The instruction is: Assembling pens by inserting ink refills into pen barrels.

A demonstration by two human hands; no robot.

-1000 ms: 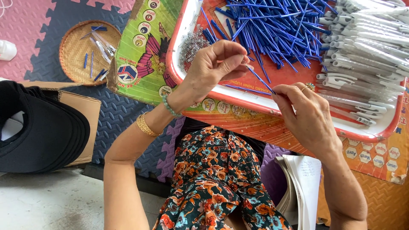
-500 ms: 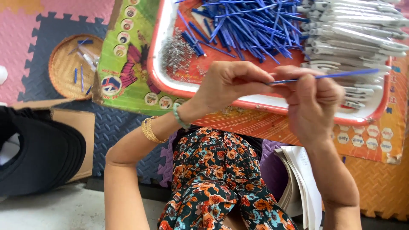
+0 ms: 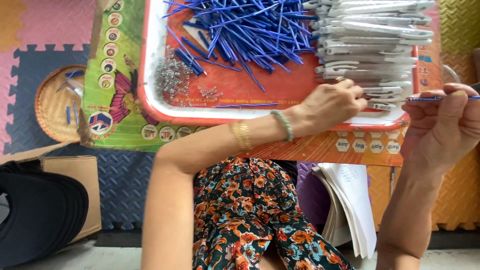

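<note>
A thin blue refill [image 3: 436,98] is pinched between the thumb and fingers of the right hand [image 3: 446,127], which is closed around it just off the right edge of the red tray [image 3: 150,75]; the refill is held level, its tip pointed left toward the tray. The left hand [image 3: 330,102] is stretched across the tray's near rim, its fingertips [image 3: 356,92] bent onto the white barrels [image 3: 367,45] stacked at the tray's right side; whether a barrel is actually gripped cannot be told. A green bead bracelet [image 3: 285,125] and a gold bangle [image 3: 242,135] are worn on the left wrist. Left of the barrels, a loose heap of blue refills [image 3: 240,30] is spread over the tray's middle, and a small pile of metal springs [image 3: 172,77] is seen near its left side, with one stray refill [image 3: 245,105] lying by the near rim. The tray is set on a green printed board [image 3: 112,100] and an orange one [image 3: 320,147]. On the foam floor mat [image 3: 125,185] to the left, a round woven basket [image 3: 52,105] holding a few pieces is placed, with a cardboard box [image 3: 75,175] and dark caps [image 3: 40,215] nearer the person. A floral garment [image 3: 240,215] covers the lap, and a stack of white paper [image 3: 350,205] lies beside it.
</note>
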